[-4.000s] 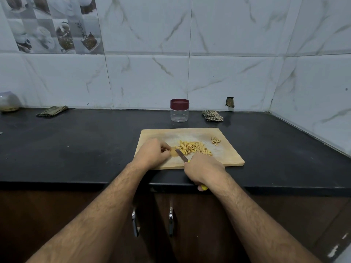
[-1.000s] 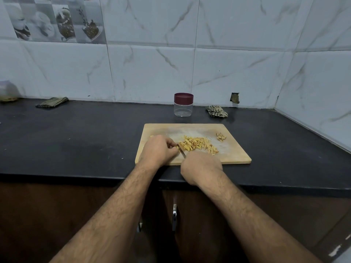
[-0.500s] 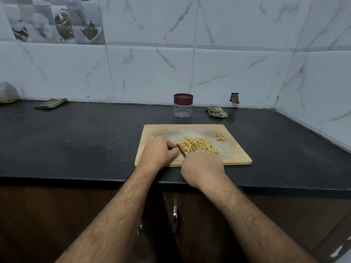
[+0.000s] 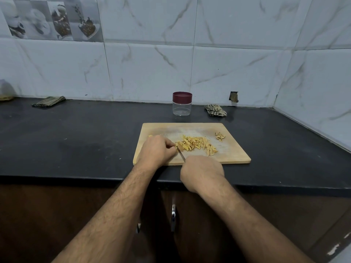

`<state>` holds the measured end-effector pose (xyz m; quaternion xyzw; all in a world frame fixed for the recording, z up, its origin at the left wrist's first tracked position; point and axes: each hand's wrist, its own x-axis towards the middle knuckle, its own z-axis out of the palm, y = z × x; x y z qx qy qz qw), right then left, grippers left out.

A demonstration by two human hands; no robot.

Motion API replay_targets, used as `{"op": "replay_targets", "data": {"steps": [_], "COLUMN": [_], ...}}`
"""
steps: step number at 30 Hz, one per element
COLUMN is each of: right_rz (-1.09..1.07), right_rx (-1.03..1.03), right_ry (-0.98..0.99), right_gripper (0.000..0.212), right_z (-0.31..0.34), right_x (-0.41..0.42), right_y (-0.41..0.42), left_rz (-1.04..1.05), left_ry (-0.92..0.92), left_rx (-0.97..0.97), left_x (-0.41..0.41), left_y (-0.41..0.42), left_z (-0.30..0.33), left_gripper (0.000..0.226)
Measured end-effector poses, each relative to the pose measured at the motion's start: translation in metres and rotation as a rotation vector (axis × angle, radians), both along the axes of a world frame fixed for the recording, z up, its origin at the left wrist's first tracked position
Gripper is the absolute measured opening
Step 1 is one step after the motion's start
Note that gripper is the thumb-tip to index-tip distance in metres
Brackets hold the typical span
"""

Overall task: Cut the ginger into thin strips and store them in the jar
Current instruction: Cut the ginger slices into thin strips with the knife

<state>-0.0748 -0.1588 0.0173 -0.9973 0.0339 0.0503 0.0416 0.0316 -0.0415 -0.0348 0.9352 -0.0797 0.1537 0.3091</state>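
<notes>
Marble-veined white tiles behind, black countertop (image 4: 76, 133) in front of me, dark cabinet doors below its front lip. Far left, at the wall, a folded striped cloth (image 4: 48, 101) lies well away from everything, with a long bare stretch of counter running from it to the wooden cutting board (image 4: 233, 149). The board's near edge sits just back from the counter's front edge. My left hand (image 4: 156, 150) is curled knuckles-up on the board's left part; whatever ginger it pins is hidden under the fingers, and a small yellow bit shows just behind the knuckles. The knife blade (image 4: 180, 153) slants right beside those fingertips, touching the left end of the ginger strips (image 4: 196, 145) heaped mid-board. My right hand (image 4: 202, 170) is wrapped round the handle, which I can't see, over the board's near edge. Behind the board stands the jar (image 4: 182, 104), maroon lid on, nothing inside. Right of it, a crumpled checked cloth (image 4: 215, 110); on the board's right part, a little pile of peel scraps (image 4: 220, 136). Open counter beyond, to the corner wall. Against half a second back, both hands and the blade sit in nearly the same spot, and the heap looks the same.
</notes>
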Motion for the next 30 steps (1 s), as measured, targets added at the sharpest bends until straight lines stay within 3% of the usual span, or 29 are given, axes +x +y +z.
{"op": "replay_targets", "data": {"steps": [30], "right_rz": [0.028], "right_rx": [0.009], "right_ry": [-0.036], "right_gripper": [0.022], "right_z": [-0.004], "right_x": [0.001], "right_y": [-0.005], "left_rz": [-0.007], "left_ry": [0.052], "left_rx": [-0.056], "left_x": [-0.008], "left_y": [0.0], "left_z": [0.008], "left_gripper": [0.021]}}
